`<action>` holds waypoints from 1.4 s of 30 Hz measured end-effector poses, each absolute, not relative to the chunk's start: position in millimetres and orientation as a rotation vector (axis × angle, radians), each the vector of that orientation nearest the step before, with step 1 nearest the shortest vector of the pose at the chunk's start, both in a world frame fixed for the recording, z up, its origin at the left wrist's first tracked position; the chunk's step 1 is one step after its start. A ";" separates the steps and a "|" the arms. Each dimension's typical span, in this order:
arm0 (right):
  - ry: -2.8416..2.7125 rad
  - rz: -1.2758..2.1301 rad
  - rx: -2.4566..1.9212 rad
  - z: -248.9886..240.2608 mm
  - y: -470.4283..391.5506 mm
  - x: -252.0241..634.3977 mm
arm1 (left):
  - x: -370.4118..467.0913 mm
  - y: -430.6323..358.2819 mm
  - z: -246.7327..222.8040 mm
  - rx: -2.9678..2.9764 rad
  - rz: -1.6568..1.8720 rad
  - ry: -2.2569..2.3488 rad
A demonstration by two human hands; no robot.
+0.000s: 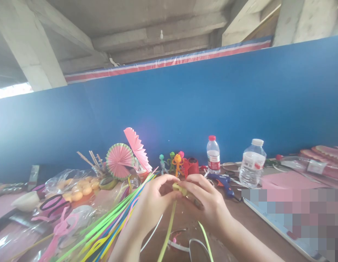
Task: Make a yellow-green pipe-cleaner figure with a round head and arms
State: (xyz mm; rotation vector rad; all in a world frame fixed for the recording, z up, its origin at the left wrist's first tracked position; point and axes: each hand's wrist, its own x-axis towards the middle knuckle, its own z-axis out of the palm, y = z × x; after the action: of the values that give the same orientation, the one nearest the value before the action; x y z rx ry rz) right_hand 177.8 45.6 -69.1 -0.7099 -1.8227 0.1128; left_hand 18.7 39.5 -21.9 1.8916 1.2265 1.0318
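Over the middle of the table, my left hand and my right hand come together around a small yellow folded strip piece. The fingertips of both hands pinch it. A yellow-green strip hangs down from between the hands, and a second light green end shows below my right hand. Part of the piece is hidden by my fingers. Just beyond the hands stand several small coloured figures made of twisted strips.
A bundle of coloured strips lies left, near pink paper fans and a plastic bag with orange balls. On the right are a red-capped bottle, a larger bottle and a blue glue gun. A blue partition stands behind.
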 end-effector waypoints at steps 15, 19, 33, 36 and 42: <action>-1.601 0.532 -0.901 -61.7 50.3 181.8 | 16.1 45.5 -27.3 1.957 1.159 0.977; -1.549 0.619 -0.915 -62.7 51.8 181.9 | 17.4 46.8 -28.2 2.161 1.110 1.030; -1.354 0.998 -0.874 -65.4 55.7 180.8 | 13.0 51.6 -33.1 2.275 1.169 1.058; -1.351 1.027 -0.843 -64.6 56.3 180.3 | 16.1 50.1 -33.3 2.082 1.121 1.078; -1.437 0.986 -0.829 -64.3 54.7 179.2 | 19.8 50.6 -32.2 2.004 1.112 1.010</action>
State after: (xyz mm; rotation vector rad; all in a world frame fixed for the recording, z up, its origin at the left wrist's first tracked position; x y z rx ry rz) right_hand 179.2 54.7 -64.3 -0.8287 -1.4370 0.9864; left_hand 19.8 50.6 -32.2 2.0040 1.0096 1.1123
